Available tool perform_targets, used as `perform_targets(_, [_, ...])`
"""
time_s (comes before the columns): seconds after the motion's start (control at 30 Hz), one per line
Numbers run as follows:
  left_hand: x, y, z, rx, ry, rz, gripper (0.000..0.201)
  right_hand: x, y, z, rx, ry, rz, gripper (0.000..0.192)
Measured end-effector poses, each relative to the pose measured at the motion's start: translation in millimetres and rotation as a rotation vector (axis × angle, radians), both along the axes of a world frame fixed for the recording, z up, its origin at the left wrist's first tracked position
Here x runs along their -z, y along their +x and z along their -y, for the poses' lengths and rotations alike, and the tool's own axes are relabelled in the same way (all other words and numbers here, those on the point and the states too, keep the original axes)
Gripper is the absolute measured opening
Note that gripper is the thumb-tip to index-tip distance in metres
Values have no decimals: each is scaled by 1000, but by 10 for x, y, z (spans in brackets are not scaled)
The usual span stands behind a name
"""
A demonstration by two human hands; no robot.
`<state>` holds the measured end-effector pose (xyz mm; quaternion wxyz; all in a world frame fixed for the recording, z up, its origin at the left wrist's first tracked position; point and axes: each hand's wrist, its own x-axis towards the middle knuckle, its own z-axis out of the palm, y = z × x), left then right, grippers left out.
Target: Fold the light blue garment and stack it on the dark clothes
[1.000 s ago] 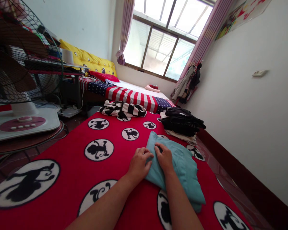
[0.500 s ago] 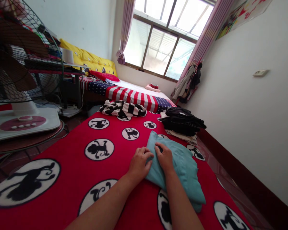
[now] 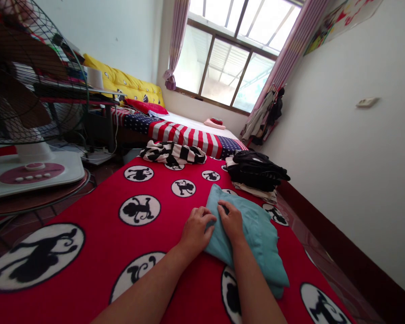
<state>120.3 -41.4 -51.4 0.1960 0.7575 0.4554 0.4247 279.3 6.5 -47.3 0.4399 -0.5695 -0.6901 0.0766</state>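
Observation:
A teal folded garment (image 3: 256, 229) lies on the red bedspread (image 3: 168, 216), which is printed with black monkey figures in white circles. My left hand (image 3: 196, 228) rests at the garment's left edge, its fingers loosely bent and the thumb apart from them. On top of the cloth lies my right hand (image 3: 232, 220), with its fingers stretched forward and touching the fabric. Neither hand grips the garment. The right forearm covers part of the cloth, and its lower layers show at the near right corner.
Beyond the garment sits a stack of dark folded clothes (image 3: 256, 173). A black-and-white cloth (image 3: 172, 153) lies crumpled at the bed's far end. An electric fan (image 3: 33, 166) stands on a round stool to the left. The wall (image 3: 357, 171) rises on the right.

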Motion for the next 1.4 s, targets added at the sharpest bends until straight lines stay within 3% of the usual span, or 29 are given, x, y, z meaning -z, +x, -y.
perform_targets(1.4, [-50, -5, 63, 2, 46, -93, 30, 16, 4, 13, -10, 9, -6, 26])
